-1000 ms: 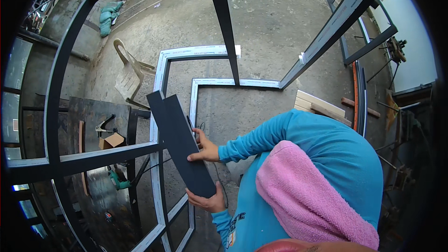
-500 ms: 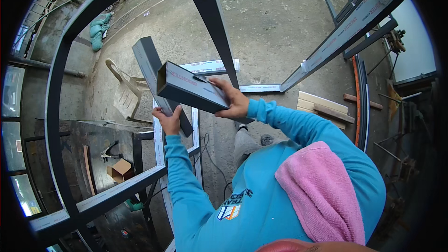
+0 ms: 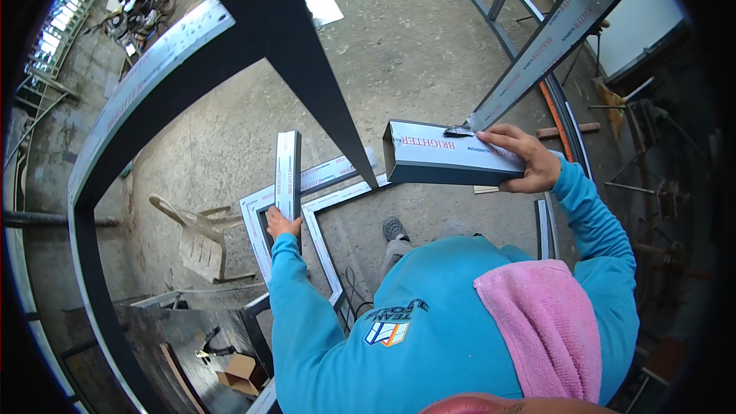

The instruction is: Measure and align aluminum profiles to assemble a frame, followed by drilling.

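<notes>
The wide tube (image 3: 452, 155), hollow and dark-sided under white printed film, sits ahead of my chest, my right hand (image 3: 533, 159) clamped on its right end. Leftward, my left hand (image 3: 284, 225) grips the narrow tube (image 3: 287, 169), also film-faced. The black scrap (image 3: 458, 131) atop the wide one is hard to make out; my palms hide both grips' undersides.

Your right hand (image 3: 530, 161) hides one end of the wide profile (image 3: 452, 155); the black scrap (image 3: 459, 131) there, seemingly crumpled, is too small to identify. The dark frame bar (image 3: 284, 31) is cut off above.
</notes>
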A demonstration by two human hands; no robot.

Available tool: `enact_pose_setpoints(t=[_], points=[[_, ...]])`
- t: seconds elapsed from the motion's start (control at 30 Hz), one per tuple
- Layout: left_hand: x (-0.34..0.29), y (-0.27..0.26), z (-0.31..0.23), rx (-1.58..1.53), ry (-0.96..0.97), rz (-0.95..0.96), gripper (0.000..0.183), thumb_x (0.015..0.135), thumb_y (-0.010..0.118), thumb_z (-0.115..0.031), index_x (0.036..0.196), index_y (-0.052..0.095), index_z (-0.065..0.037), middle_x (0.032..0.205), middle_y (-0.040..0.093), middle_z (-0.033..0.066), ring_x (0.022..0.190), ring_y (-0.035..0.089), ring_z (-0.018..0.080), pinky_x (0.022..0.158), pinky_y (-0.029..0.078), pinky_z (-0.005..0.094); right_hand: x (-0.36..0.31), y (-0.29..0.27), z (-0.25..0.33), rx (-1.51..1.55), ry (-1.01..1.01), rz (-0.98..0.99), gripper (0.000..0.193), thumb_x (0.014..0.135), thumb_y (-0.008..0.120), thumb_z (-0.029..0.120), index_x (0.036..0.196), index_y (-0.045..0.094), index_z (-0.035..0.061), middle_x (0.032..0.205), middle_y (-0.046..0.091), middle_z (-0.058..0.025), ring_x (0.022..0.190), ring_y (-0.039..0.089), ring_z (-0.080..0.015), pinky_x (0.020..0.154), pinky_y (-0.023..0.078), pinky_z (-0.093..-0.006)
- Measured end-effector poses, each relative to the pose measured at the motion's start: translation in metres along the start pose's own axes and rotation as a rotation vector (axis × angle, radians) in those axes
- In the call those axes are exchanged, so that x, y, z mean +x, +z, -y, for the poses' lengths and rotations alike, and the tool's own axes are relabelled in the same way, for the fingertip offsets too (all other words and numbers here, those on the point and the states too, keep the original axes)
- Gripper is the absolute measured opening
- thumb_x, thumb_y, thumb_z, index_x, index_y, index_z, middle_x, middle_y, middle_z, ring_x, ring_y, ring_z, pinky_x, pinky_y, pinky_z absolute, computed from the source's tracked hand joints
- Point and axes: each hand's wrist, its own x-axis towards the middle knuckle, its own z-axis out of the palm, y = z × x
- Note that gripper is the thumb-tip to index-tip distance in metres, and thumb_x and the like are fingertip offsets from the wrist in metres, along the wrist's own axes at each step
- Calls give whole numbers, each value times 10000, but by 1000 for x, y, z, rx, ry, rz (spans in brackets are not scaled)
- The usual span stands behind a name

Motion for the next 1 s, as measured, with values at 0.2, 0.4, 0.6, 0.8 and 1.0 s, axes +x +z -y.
enact_pose_setpoints(t=[0.2, 0.4, 0.6, 0.8, 1.0], points=[[-2, -11, 5, 50, -68, 80, 775, 527, 816, -254, 1124, 366, -50, 1124, 482, 175, 1071, 463, 357, 911, 381, 458, -17, -79, 27, -220, 69, -91, 851, 539, 641, 228, 1347, 401, 110, 1203, 442, -196, 1052, 495, -334, 935, 409, -396], [24, -4, -4, 127, -94, 45, 735, 543, 794, -193, 1125, 367, -54, 1116, 510, 157, 1058, 481, 355, 918, 389, 454, -22, -96, 18, -246, 11, -35, 854, 496, 631, 195, 1319, 434, 80, 1186, 466, -205, 1003, 528, -343, 901, 437, -397], [26, 5, -28, 124, -218, 17, 746, 554, 799, -204, 1146, 373, -47, 1133, 503, 167, 1077, 481, 360, 950, 382, 434, -16, -98, 2, -245, -6, 1, 872, 459, 644, 177, 1305, 453, 78, 1178, 468, -202, 1003, 528, -350, 888, 438, -398], [0, -14, -71, 90, -101, -341, 651, 596, 794, -251, 1098, 437, -40, 1090, 515, 146, 970, 520, 314, 877, 419, 408, -19, -96, 17, -438, 22, -42, 843, 467, 642, 152, 1291, 474, 100, 1165, 480, -204, 1020, 513, -356, 895, 435, -405], [-132, -59, -233, -1087, 536, 854, 619, 667, 783, -119, 1185, 454, -36, 1060, 559, 87, 972, 560, 191, 819, 474, 323, -15, -60, 21, -308, -54, -89, 758, 514, 657, 139, 1231, 441, 28, 1113, 515, -193, 973, 512, -352, 849, 426, -412]])
